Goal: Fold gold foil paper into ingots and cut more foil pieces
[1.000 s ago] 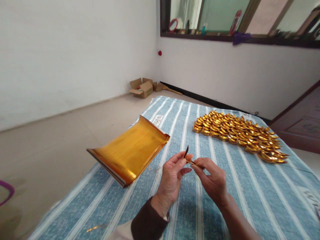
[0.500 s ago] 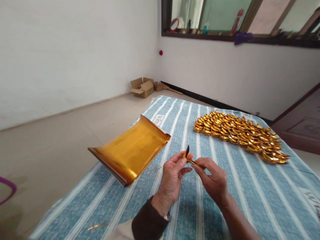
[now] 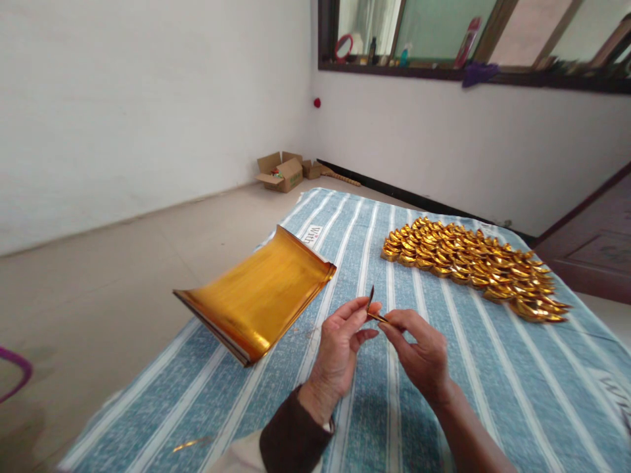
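My left hand and my right hand meet above the striped cloth, both pinching one small folded piece of gold paper. Its thin tip sticks up between my left thumb and forefinger. A curled stack of gold paper sheets lies to the left of my hands. Many folded gold paper ingots are laid out in rows farther back on the right.
The blue and white striped cloth covers a low surface with bare floor to its left. Open cardboard boxes sit in the far corner. A scrap of gold paper lies near the cloth's front left. A purple loop shows at the left edge.
The gold paper's raised tip has narrowed and stands more upright. Both hands have stayed in place.
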`<state>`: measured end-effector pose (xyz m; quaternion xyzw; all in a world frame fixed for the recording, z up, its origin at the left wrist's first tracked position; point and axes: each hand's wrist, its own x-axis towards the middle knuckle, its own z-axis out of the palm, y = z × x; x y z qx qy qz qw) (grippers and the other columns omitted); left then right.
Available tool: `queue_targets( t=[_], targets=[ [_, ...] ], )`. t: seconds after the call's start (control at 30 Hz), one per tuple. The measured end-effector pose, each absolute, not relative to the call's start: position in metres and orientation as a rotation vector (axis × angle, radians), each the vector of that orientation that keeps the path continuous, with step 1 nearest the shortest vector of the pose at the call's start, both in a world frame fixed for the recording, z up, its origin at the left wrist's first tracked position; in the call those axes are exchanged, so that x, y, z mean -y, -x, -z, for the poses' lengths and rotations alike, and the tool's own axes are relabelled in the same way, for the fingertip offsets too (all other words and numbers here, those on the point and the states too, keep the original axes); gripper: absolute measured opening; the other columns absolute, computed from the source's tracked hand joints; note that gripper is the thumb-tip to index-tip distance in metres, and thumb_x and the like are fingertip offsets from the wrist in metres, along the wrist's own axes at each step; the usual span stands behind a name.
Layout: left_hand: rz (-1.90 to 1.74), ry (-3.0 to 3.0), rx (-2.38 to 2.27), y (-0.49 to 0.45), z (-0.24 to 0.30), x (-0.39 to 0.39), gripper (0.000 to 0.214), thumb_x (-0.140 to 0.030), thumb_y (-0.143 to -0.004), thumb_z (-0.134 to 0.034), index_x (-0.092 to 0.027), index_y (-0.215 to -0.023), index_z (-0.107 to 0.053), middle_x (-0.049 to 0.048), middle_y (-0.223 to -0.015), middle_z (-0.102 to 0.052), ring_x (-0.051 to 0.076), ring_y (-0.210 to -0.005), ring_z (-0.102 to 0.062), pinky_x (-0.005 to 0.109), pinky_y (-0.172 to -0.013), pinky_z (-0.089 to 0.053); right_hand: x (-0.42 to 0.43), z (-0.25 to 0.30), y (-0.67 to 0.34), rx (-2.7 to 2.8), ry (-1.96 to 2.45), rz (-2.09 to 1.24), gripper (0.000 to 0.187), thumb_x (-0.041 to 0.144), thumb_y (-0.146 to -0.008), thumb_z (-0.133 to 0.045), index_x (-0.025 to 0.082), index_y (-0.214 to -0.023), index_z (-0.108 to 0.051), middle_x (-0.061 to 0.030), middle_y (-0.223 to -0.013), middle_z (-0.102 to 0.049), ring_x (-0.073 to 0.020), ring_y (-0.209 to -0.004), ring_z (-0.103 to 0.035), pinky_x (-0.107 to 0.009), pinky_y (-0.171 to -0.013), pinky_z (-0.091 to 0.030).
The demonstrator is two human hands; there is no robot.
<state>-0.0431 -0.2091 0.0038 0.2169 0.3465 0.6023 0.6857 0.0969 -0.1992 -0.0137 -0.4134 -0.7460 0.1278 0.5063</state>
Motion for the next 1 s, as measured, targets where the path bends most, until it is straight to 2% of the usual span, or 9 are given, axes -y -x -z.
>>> queue_targets(
  t=[0.63, 0.87, 1.0],
  targets=[
    [-1.331, -0.597, -0.856, 0.0427, 0.0043, 0.2073, 0.03, -0.037, -0.076, -0.069, -0.012, -0.092, -0.072, 0.0125, -0.096, -0.071, 0.022, -0.09, -0.064, 0.026, -0.068, -0.05, 0.1988, 0.0116, -0.0978, 1.821, 0.99, -0.3, 0.004, 0.019, -0.086, -0.063, 0.02, -0.082, -0.063, 0.0012, -0.073, -0.066, -0.0107, -0.064, -0.06, -0.022, -0.062, -0.047],
    [-1.306, -0.68, -0.862, 0.043, 0.0034, 0.2078, 0.024, -0.034, -0.075, -0.072, -0.015, -0.089, -0.072, 0.0073, -0.092, -0.071, 0.017, -0.084, -0.062, 0.025, -0.069, -0.05, 0.1983, 0.0106, -0.0994, 1.812, 1.039, -0.235, 0.003, 0.023, -0.087, -0.063, 0.021, -0.085, -0.064, 0.002, -0.072, -0.067, -0.0096, -0.06, -0.062, -0.02, -0.06, -0.048],
    [-1.304, -0.671, -0.863, 0.0439, 0.0025, 0.2074, 0.023, -0.03, -0.07, -0.076, -0.015, -0.085, -0.071, 0.0055, -0.086, -0.07, 0.015, -0.078, -0.061, 0.025, -0.07, -0.05, 0.1967, 0.0139, -0.1018, 1.836, 1.062, -0.131, 0.009, 0.03, -0.088, -0.062, 0.021, -0.086, -0.063, 0.002, -0.069, -0.068, -0.0099, -0.056, -0.062, -0.02, -0.057, -0.046]
  ],
)
